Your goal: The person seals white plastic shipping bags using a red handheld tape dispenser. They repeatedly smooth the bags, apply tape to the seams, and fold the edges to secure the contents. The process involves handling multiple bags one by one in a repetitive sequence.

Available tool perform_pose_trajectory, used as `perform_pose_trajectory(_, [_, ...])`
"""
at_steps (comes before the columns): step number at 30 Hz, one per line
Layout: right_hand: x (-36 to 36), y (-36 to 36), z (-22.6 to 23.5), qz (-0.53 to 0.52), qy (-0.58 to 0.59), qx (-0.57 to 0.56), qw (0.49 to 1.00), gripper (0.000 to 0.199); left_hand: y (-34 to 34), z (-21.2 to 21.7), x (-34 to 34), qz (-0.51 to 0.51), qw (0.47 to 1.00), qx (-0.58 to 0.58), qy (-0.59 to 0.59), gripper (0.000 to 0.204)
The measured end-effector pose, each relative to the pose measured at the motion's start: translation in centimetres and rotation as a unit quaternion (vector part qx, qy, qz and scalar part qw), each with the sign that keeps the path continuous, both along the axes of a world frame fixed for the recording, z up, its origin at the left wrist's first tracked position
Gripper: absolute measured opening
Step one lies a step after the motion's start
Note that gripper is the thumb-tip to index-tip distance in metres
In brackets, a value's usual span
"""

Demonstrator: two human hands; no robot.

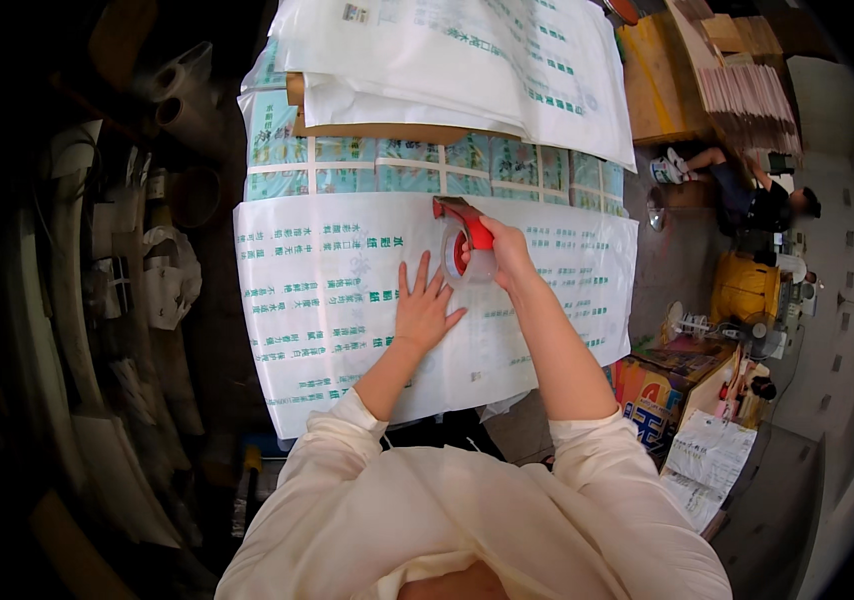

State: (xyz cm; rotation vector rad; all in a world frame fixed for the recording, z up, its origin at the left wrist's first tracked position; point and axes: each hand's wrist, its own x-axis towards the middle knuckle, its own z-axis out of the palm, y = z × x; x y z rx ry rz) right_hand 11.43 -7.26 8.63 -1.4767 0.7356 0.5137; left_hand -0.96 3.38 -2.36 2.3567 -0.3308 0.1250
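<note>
**Head view: taping the white bag**

Head view shows your cream sleeves at the bottom, both forearms reaching forward over the bench.

Your left hand (425,310) lies flat on the white bag (347,300), fingers spread open, pinning the printed sheet just beside the dispenser. Your right hand (505,250) has its fingers closed round the tape dispenser (462,245), the red-framed roll tilted with its blade end touching the far edge of the bag.

To do this stroke well, keep the left palm pressing close to the dispenser so the plastic cannot ripple, hold the roll low, and draw it in one straight, steady pull along the bag.

Beyond the bag sit bundled green packs (427,165), strapped in rows, with more white bags (467,60) stacked over them.

Far right, another person (757,195) sits on the floor near cardboard stacks (747,95).
</note>
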Motion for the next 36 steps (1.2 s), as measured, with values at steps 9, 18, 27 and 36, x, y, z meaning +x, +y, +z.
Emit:
perform_pose_trajectory(9, [-1.4, -0.8, -1.1, -0.008, -0.031, 0.002, 0.999, 0.033, 5.6, 1.4, 11.9, 0.165, 0.946, -0.276, 0.043, 0.020])
perform_pose_trajectory(18, [-7.4, -0.6, -2.9, -0.098, -0.127, 0.021, 0.987, 0.029, 7.4, -0.7, 24.4, -0.133, 0.862, -0.273, 0.406, 0.031])
perform_pose_trajectory(27, [-8.0, -1.1, -3.7, -0.117, -0.144, 0.093, 0.978, 0.025, 4.8, 1.0, 25.8, -0.206, 0.823, -0.110, 0.518, 0.037])
perform_pose_trajectory(36, [-8.3, -1.0, -3.5, -0.121, -0.148, 0.109, 0.975, 0.023, 5.0, -0.3, 25.8, -0.216, 0.782, -0.146, 0.567, 0.032])
